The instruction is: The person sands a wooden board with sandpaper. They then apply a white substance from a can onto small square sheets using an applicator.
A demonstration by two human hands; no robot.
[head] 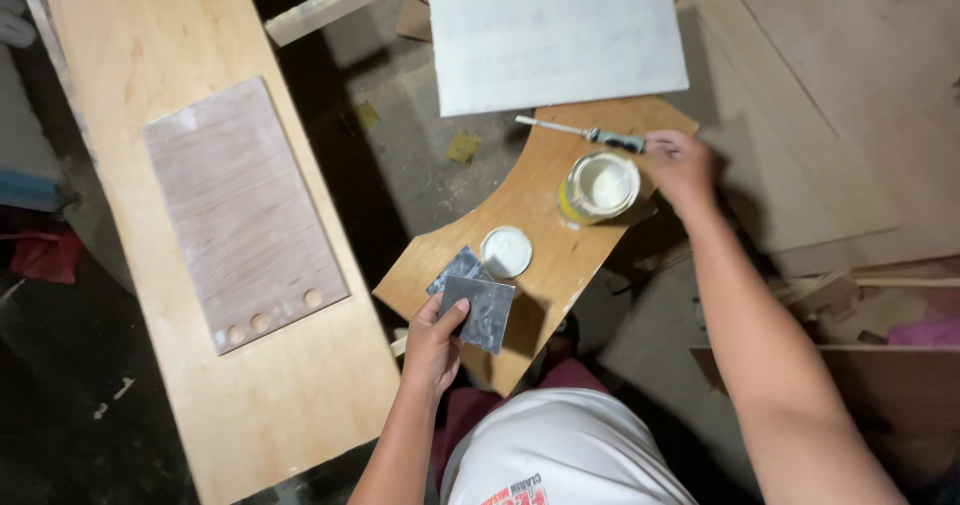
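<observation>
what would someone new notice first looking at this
Most likely the open can of white paste in the middle, on a curved wooden board, with its white-coated lid beside it. The right hand holds a tool just above the can, and the left hand grips a grey metal square at the board's near end. A white-coated panel lies beyond.

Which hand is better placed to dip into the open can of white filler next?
Probably the left hand: it already grips a grey scraper square, near the can. The right hand is closer to the can but rests on the screwdriver handle, so it would first have to swap tools.
</observation>
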